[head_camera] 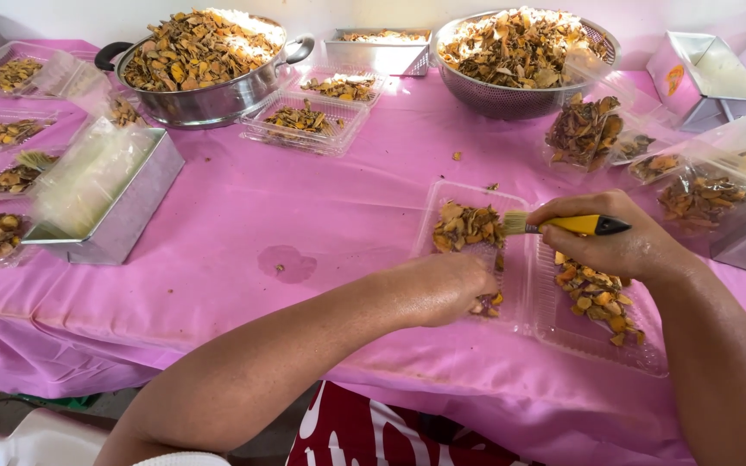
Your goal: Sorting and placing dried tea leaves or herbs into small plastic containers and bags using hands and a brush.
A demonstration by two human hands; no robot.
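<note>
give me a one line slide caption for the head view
Right hand brushes dried slices in a clear tray with a yellow-handled brush; left hand steadies it.

Clear glossy plastic tray (442, 203), smooth pink tablecloth (243, 216)

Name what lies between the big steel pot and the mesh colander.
In the head view, a rectangular steel tray and two clear plastic trays of dried slices.
</note>
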